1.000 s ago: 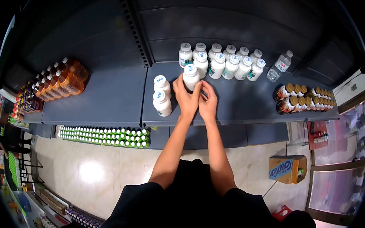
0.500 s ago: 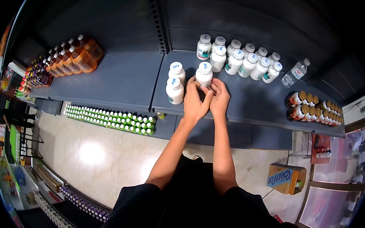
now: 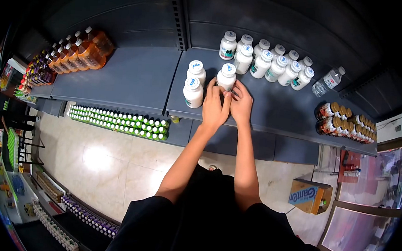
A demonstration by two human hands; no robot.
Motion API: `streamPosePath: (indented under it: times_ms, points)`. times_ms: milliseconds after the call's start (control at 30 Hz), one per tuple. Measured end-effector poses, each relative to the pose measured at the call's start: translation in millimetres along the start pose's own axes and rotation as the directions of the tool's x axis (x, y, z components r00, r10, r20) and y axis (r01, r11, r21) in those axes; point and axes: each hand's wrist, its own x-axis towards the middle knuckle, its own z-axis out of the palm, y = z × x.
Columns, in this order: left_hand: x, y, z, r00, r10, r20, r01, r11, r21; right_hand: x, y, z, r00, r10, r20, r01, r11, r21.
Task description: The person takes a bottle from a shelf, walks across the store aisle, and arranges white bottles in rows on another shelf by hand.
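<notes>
– What are the hands on?

– A white bottle (image 3: 226,78) with a blue-printed white cap. The left hand (image 3: 216,109) and right hand (image 3: 241,103) come at it from the near side, by the front part of the grey shelf (image 3: 134,81).

– How does each grip look?

– Narrow, both of them. The left grip closes on the lower left of the bottle, the right grip on its lower right, with the two hands close together in front. The fingers hide its base, so I can't tell whether it touches the shelf.

– Is it upright?

– Roughly, cap up. Just to its left stand two similar bottles (image 3: 193,97), one behind the other.

– And beyond it?

– Two rows of white bottles with green print (image 3: 262,64), running off to the right. A clear water bottle (image 3: 326,84) is past their end, then gold-lidded containers (image 3: 334,126) in a group farther right.

– Anything on the left?

– Orange drink bottles (image 3: 91,55) with pale caps, well apart from the hands. Lower down, green bottles with white caps (image 3: 117,120) line another shelf, and a Ganten carton (image 3: 307,196) sits open on the floor (image 3: 146,177) at the right.
</notes>
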Motion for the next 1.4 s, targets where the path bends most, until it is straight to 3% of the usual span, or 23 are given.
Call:
streamPosePath:
  times_ms: [233, 533, 767, 900, 1000, 1200, 1400]
  points:
    - [-2, -7, -2, 0.999, 0.02, 0.026, -0.021, 1.0, 0.015, -1, -7, 4, 0.996, -0.076, -0.046, 0.068, 0.985, -0.16]
    - [-30, -1, -16, 0.98, 0.147, 0.135, -0.159, 0.984, 0.077, 1, -9, 3, 1.0, 0.023, 0.019, -0.022, 0.999, -0.047]
    - [-34, -15, -6, 0.956, 0.283, 0.08, -0.292, 0.946, 0.144, 2, -7, 5, 0.999, 0.029, 0.031, -0.026, 0.994, -0.105]
    - [-34, -17, -3, 0.942, 0.328, 0.068, -0.335, 0.919, 0.208, 5, -1, 7, 0.999, 0.02, 0.046, -0.018, 0.999, -0.043]
    - [-34, -20, -2, 0.935, 0.35, 0.063, -0.355, 0.904, 0.24, 8, 0, 4, 0.988, 0.116, 0.099, -0.11, 0.992, -0.069]
    - [-34, -17, 0, 0.959, 0.284, 0.012, -0.279, 0.933, 0.227, 8, 4, 13, 0.992, -0.092, 0.081, 0.111, 0.954, -0.278]
    - [-33, -13, -4, 0.943, 0.33, 0.042, -0.33, 0.916, 0.228, 7, 0, 15, 0.993, -0.083, 0.082, 0.098, 0.976, -0.196]
